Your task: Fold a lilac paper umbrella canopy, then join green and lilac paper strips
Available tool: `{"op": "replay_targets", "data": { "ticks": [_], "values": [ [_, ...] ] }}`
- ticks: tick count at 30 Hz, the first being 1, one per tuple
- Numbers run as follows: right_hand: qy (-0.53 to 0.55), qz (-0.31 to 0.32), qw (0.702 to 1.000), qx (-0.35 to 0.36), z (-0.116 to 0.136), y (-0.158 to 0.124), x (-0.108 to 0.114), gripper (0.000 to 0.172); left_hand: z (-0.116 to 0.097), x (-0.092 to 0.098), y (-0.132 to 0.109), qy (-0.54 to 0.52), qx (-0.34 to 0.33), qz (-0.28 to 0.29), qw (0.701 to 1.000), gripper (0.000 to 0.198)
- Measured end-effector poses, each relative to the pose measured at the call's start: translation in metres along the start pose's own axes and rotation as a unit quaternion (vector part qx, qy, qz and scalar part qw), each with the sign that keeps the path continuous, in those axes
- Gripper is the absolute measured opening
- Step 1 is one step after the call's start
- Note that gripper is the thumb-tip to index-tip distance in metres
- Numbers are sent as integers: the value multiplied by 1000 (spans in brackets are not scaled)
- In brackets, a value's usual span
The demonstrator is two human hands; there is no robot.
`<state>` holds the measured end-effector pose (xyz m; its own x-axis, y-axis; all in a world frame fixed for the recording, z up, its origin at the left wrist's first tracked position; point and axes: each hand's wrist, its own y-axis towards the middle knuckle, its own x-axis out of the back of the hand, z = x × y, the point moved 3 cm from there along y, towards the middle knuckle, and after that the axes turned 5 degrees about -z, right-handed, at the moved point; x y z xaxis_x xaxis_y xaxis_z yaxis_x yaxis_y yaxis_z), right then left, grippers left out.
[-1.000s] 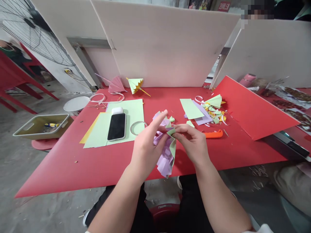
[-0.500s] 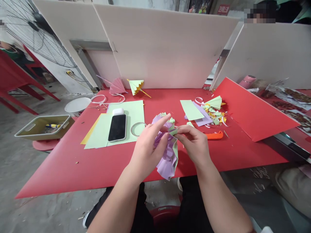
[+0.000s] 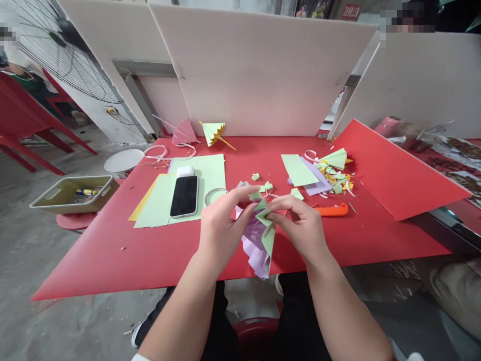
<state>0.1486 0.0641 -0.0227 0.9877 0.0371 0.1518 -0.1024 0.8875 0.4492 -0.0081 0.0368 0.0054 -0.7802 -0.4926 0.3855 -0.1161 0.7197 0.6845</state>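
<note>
Left hand and right hand are both curled in at the middle of the near side, and a pleated purple-and-green paper piece is gripped between them. Its green folded edge is pinched by thumb and fingers on each side, while the purple folds are hung below toward the near edge of the red tabletop. Whether the tabletop is touched by the paper cannot be told.

To the left, pale green sheets are laid over a yellow sheet. On the green ones a phone is placed, with a small white case just beyond its far end; a thin ring is partly hidden by the left hand. On the far left, a pink paper umbrella and a green-and-yellow paper umbrella are set side by side.

Just beyond the right hand, an orange tool is partly covered by it. Farther off on the right, a green sheet is overlapped on a purple sheet, beside which green and yellow scraps are heaped. A red board is tilted at the far right.
</note>
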Motion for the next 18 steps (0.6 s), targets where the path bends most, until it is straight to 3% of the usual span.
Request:
{"op": "replay_targets", "data": {
  "ticks": [6, 18],
  "values": [
    [15, -21, 999, -36, 1, -1, -2, 14, -1, 0, -3, 11, -30, -18, 999, 36],
    [-9, -11, 998, 54, 8, -2, 2, 8, -11, -1, -4, 18, -133, 19, 991, 35]
  ]
}}
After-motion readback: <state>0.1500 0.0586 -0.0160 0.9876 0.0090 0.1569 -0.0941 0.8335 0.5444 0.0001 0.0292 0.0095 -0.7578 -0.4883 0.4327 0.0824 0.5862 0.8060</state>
